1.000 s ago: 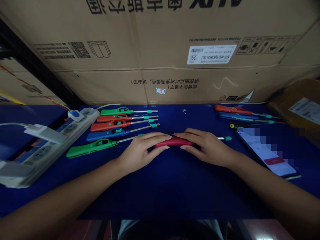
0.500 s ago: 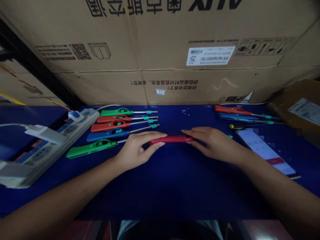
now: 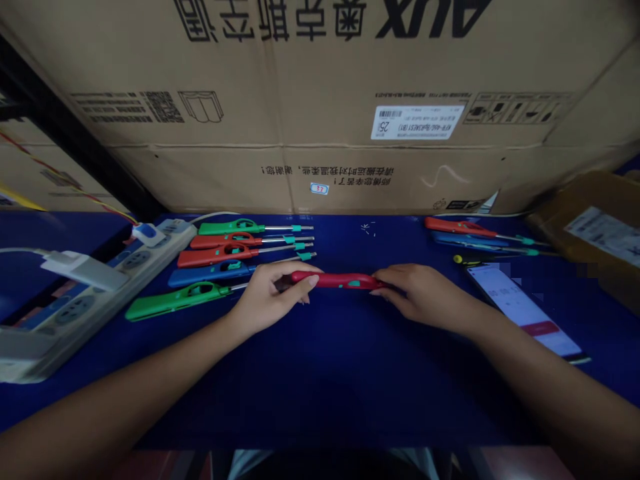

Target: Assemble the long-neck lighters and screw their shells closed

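Note:
A dark red long-necked lighter [image 3: 333,280] lies level between my two hands over the middle of the blue table. My left hand [image 3: 273,293] pinches its handle end between thumb and fingers. At the other end, my right hand [image 3: 425,290] closes on it near the trigger part and hides its neck. Left of my left hand, several lighters lie in a row, among them a green lighter [image 3: 175,300], a blue lighter [image 3: 207,273] and an orange-red lighter [image 3: 215,255], with turquoise tape at the tips.
A white power strip [image 3: 107,287] with plugs runs along the left. On the right lie a red lighter [image 3: 457,227], blue lighters [image 3: 467,241], a yellow-ended tool [image 3: 457,259] and a phone [image 3: 525,310]. A large cardboard box [image 3: 325,153] stands behind small white bits [image 3: 367,229].
The red lighter has rolled and shifted slightly left, so that its turquoise trigger part shows more. My left thumb now lies on its near side. The camera view has shifted slightly.

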`<action>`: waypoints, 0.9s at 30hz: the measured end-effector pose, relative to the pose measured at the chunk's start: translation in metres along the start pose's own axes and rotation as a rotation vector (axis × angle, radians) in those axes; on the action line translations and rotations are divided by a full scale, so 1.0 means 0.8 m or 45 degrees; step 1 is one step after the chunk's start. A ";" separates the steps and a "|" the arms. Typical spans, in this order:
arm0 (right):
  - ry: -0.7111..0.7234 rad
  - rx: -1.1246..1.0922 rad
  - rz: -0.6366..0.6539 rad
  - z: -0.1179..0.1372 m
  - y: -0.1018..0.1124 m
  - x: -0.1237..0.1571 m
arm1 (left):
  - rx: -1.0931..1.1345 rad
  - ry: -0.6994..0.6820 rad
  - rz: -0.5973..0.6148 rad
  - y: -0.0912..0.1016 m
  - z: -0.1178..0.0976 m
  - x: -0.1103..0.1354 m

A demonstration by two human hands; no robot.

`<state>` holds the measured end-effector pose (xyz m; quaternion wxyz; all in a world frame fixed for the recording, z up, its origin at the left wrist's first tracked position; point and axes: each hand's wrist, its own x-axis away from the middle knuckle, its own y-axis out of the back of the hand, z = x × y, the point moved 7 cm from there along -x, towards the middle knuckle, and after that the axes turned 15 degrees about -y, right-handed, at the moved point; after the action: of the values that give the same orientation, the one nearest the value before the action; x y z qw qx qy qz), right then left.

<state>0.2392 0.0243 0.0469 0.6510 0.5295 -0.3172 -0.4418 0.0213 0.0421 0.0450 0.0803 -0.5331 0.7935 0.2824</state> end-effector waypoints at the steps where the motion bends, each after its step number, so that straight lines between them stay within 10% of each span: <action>1: 0.006 0.017 0.001 0.002 -0.003 0.000 | 0.021 0.032 0.011 0.000 0.003 0.000; 9: -0.018 0.017 -0.089 0.012 -0.004 -0.002 | -0.119 0.047 0.346 -0.021 0.011 0.004; 15: -0.053 -0.032 -0.032 -0.024 0.019 -0.002 | -0.140 -0.048 0.309 -0.020 0.007 0.004; 22: -0.852 0.442 -0.236 -0.158 0.052 0.016 | -0.222 -0.210 0.358 -0.023 0.003 0.006; 27: -1.052 0.475 -0.208 -0.200 0.043 0.024 | -0.384 -0.378 0.485 -0.033 -0.008 0.009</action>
<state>0.3959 0.0739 0.0413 0.3265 0.4402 -0.5814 -0.6013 0.0429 0.0253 0.0379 0.0608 -0.3332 0.8080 0.4821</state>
